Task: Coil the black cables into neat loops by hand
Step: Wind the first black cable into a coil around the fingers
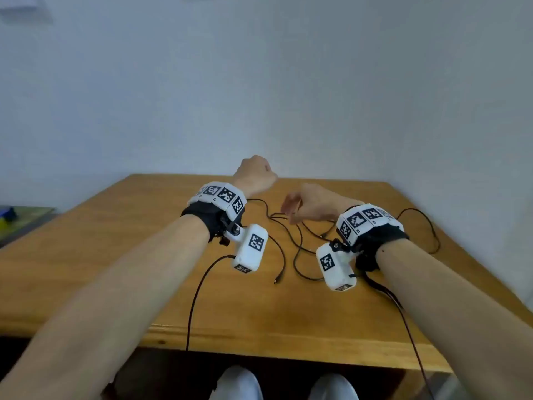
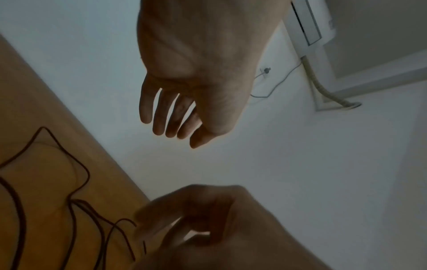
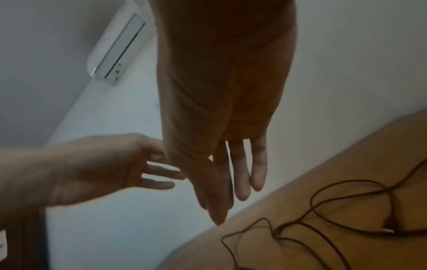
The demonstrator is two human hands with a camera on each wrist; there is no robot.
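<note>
Thin black cables (image 1: 297, 241) lie loose and tangled across the middle of the wooden table (image 1: 115, 255), with one plug end (image 1: 277, 281) pointing toward me and a wide loop (image 1: 429, 229) at the right. My left hand (image 1: 255, 171) hovers above the far table edge; in the left wrist view its fingers (image 2: 159, 126) hang relaxed and hold nothing. My right hand (image 1: 291, 212) is just over the tangle's knot. Its fingers (image 3: 240, 190) point straight down, a little above the cables (image 3: 323, 219), and nothing is held.
A white wall stands right behind the table. An air conditioner (image 3: 117, 49) hangs high on it. Each wrist camera trails its own black lead (image 1: 196, 298) over the front edge. A low surface with blue and yellow items (image 1: 11, 217) sits at the left.
</note>
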